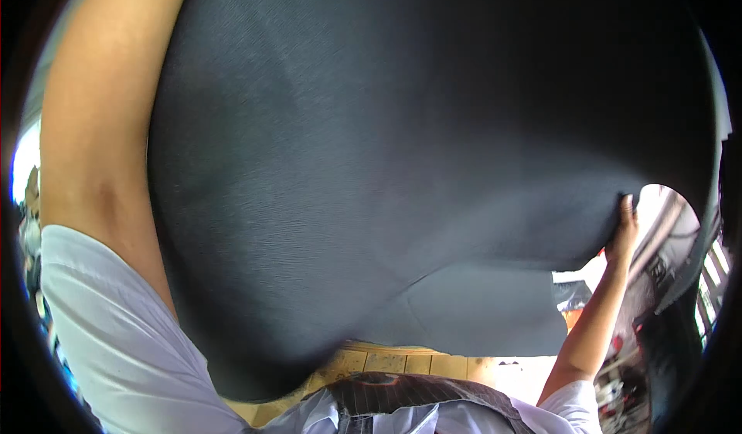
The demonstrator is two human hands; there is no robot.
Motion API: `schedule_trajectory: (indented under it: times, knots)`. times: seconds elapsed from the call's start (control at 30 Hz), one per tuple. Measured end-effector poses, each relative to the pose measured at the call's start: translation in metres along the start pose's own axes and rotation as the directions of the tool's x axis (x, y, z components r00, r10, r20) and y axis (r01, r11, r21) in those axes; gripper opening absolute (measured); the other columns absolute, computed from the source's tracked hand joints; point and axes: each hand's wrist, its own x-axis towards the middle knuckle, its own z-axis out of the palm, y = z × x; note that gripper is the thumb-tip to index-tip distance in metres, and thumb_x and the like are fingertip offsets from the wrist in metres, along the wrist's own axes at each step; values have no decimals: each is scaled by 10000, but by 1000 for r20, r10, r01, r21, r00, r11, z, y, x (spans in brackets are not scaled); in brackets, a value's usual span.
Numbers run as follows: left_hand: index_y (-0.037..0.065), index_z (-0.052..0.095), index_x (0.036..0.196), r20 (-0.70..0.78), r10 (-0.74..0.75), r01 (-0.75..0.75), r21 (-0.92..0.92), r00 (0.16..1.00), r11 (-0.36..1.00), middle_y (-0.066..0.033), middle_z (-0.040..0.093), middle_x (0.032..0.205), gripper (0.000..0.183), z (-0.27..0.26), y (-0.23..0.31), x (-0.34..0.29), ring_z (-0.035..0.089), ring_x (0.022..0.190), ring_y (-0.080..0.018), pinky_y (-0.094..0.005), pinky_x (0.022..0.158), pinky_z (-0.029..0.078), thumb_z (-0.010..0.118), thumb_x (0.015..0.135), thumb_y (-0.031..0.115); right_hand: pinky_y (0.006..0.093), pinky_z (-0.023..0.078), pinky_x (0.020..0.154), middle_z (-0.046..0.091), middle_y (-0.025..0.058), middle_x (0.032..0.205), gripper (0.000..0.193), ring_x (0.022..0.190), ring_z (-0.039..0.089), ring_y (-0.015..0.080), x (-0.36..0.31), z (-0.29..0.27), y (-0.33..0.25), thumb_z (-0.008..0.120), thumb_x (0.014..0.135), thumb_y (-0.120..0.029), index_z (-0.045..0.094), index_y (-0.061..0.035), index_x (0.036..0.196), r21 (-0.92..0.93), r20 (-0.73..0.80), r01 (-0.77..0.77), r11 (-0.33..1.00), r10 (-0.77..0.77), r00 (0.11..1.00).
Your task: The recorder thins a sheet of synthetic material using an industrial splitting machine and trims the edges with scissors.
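Two arms (pixel 100 140) fwd, R hand (pixel 623 234) in pinch on blk sheet (pixel 386 148) edge, L hand out-of-view, state unclear.

We locate the sheet (pixel 348 163) before our torso (pixel 417 394), right hand (pixel 624 225) at its lower-right edge; floor (pixel 421 363) apparently lies beneath.

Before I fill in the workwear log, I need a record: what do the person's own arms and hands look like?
The left arm wears a loose, creased white sleeve ending near the elbow, bare beyond it. The right arm has a matching short white sleeve. The right hand shows no glove or cable. The left hand is out of view.
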Motion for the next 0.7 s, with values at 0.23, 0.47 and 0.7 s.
schedule_trajectory:
  times: [0.23,0.47,0.7]
  knots:
    - [128,534,1174,315,-254,250,54,914,967,-134,619,940,561,263,21,-97,584,925,-293,-392,791,463,674,719,425,314,454,803,604,112,1028,395,895,575,195,-115,-94,25,613,834,-193,532,39,1143,-498,-149,-334,800,301,942]
    - [93,646,912,473,-470,556,-50,745,830,-64,617,883,270,294,120,-339,577,868,-262,-374,774,440,648,762,317,315,490,702,639,126,897,277,753,612,191,-167,-199,105,601,809,-110,583,51,1034,-599,-357,-669,441,600,716]
    - [-65,508,1175,170,-893,741,632,-417,-226,-260,503,1211,687,50,246,-610,476,1116,-400,-424,941,381,599,790,497,308,489,737,623,135,935,360,800,606,194,-193,-244,98,618,836,-176,534,73,1082,-437,-340,-782,444,724,600]
